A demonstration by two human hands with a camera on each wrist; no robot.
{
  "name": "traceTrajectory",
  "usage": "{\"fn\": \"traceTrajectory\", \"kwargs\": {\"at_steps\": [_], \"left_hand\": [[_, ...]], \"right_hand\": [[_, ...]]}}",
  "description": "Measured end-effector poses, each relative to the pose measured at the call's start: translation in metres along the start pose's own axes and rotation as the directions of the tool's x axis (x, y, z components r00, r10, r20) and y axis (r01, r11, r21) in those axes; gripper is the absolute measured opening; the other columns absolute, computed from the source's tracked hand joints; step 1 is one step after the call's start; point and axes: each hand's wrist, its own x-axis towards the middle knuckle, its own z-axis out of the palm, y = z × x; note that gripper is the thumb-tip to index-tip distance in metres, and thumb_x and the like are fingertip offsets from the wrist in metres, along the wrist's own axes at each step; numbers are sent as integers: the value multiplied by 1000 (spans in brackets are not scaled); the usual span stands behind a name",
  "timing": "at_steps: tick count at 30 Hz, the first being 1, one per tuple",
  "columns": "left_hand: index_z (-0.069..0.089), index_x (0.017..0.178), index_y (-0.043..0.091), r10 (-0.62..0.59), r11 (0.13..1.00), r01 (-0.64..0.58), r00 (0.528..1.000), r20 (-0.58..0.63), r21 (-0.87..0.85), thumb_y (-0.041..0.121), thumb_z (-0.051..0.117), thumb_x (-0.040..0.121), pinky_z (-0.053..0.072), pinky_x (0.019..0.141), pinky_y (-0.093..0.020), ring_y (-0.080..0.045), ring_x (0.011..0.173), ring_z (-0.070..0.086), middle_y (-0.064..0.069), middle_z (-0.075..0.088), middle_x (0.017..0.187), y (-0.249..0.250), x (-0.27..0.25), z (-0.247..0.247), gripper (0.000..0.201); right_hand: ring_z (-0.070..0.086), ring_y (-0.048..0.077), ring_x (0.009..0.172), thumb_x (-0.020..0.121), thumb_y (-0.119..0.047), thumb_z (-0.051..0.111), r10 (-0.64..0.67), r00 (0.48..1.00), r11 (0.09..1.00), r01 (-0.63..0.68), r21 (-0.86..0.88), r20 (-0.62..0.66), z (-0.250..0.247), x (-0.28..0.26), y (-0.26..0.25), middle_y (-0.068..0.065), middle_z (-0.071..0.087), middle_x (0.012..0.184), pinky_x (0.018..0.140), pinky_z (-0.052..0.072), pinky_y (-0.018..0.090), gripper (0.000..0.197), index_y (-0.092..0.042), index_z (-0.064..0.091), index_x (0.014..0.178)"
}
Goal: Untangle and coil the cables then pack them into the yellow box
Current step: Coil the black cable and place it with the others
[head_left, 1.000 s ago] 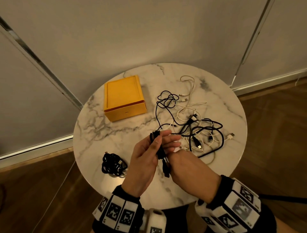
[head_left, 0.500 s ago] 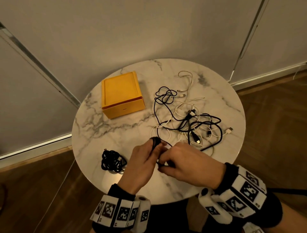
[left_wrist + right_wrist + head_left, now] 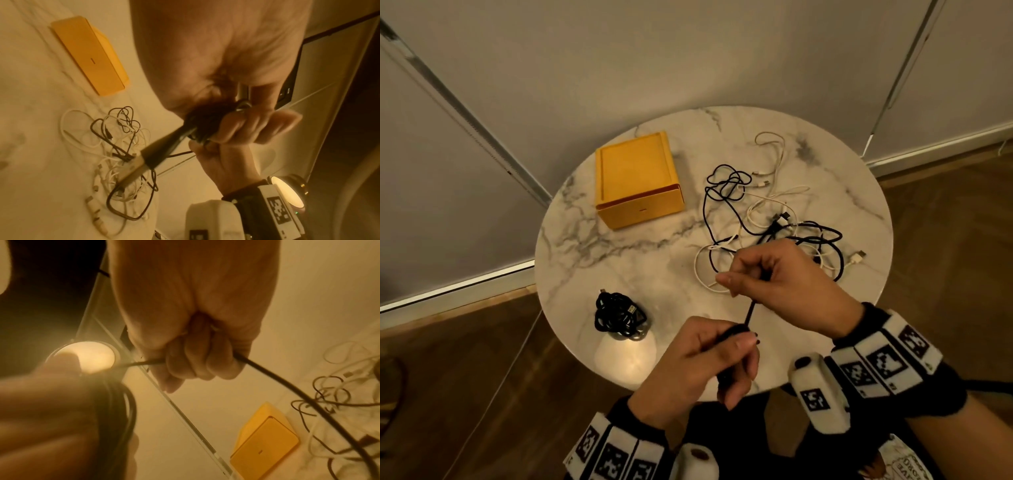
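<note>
My left hand (image 3: 717, 356) grips a small bundle of black cable (image 3: 732, 334) above the table's near edge. A taut stretch of the same black cable (image 3: 750, 313) runs up to my right hand (image 3: 763, 277), whose curled fingers (image 3: 197, 365) hold it. From there the cable trails into the tangle of black and white cables (image 3: 774, 222) on the right of the round marble table (image 3: 619, 253). A closed yellow box (image 3: 635, 178) sits at the back left. One coiled black cable (image 3: 618, 317) lies near the front left edge.
A bright lamp reflection (image 3: 625, 356) glares on the table's front edge. Grey walls with metal strips (image 3: 465, 113) rise behind the table and wooden floor (image 3: 465, 383) surrounds it. In the left wrist view a USB plug (image 3: 133, 168) juts from the left hand's bundle.
The hands were together over the table's middle. The left hand has drawn back toward me with the bundle and the right has moved right, stretching a length of black cable between them.
</note>
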Motion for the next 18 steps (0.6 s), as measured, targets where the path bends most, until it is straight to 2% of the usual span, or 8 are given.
{"fn": "traceTrajectory", "kwargs": {"at_steps": [3, 6, 7, 9, 12, 15, 17, 18], "left_hand": [[62, 71, 14, 0, 1000, -2, 998, 56, 23, 27, 53, 93, 40, 48, -17, -7, 39, 47, 4, 56, 48, 6, -1, 5, 27], [63, 74, 13, 11, 999, -13, 998, 64, 29, 37, 50, 96, 41, 49, -18, -7, 40, 48, 6, 58, 49, 15, -2, 6, 35], [65, 73, 14, 36, 999, -35, 999, 39, -16, 41, 48, 96, 40, 49, -18, -6, 39, 49, 7, 58, 49, 19, -2, 5, 39], [65, 68, 14, 96, 975, -110, 992, -77, -192, 41, 40, 98, 40, 48, -17, -5, 38, 47, 6, 56, 47, 33, -2, -6, 48], [64, 65, 12, 111, 887, -246, 935, -338, -390, 36, 29, 99, 39, 47, -17, -8, 39, 42, 3, 49, 44, 49, 1, -27, 55], [63, 78, 6, 106, 859, -345, 844, -526, -380, 33, 30, 99, 42, 47, -17, -11, 45, 46, -2, 51, 51, 54, 3, -40, 48], [62, 86, 4, 124, 844, -385, 817, -564, -372, 30, 35, 99, 46, 52, -18, -11, 52, 50, -3, 55, 58, 52, 5, -44, 39], [63, 91, 3, 146, 834, -406, 814, -562, -373, 28, 44, 97, 48, 56, -18, -11, 56, 53, -3, 57, 63, 50, 6, -47, 32]], "right_hand": [[33, 5, 41, 88, -23, 70, -43, 996, 998, 39, -55, -78, 7, 1, -8, -9, 40, 43, 47, 29, 14, 29, -7, 63, 65], [33, 6, 43, 89, -26, 68, -92, 985, 994, 83, -67, -143, 8, 8, -14, -7, 40, 44, 48, 30, 16, 30, -9, 64, 65], [33, 6, 43, 90, -28, 66, -101, 982, 993, 90, -70, -162, 8, 11, -14, -5, 40, 45, 48, 29, 18, 31, -10, 66, 66], [34, 9, 43, 94, -36, 59, -89, 976, 996, 91, 1, -198, 15, 15, -7, -1, 41, 45, 48, 29, 23, 38, -13, 67, 65], [34, 7, 43, 97, -43, 46, 10, 985, 991, 13, 134, -173, 31, 10, 4, -4, 40, 46, 48, 30, 19, 48, -13, 67, 66], [41, 7, 43, 98, -43, 40, -22, 994, 1000, 24, 13, -104, 49, 6, 5, -4, 47, 48, 50, 35, 20, 43, -21, 67, 72], [49, 9, 42, 98, -40, 41, -50, 996, 997, 46, -55, -80, 57, 8, 4, 1, 54, 52, 51, 40, 19, 38, -22, 69, 79], [53, 9, 41, 99, -37, 43, -37, 997, 998, 34, -52, -63, 59, 9, 4, 3, 58, 53, 52, 42, 19, 35, -22, 68, 81]]}}
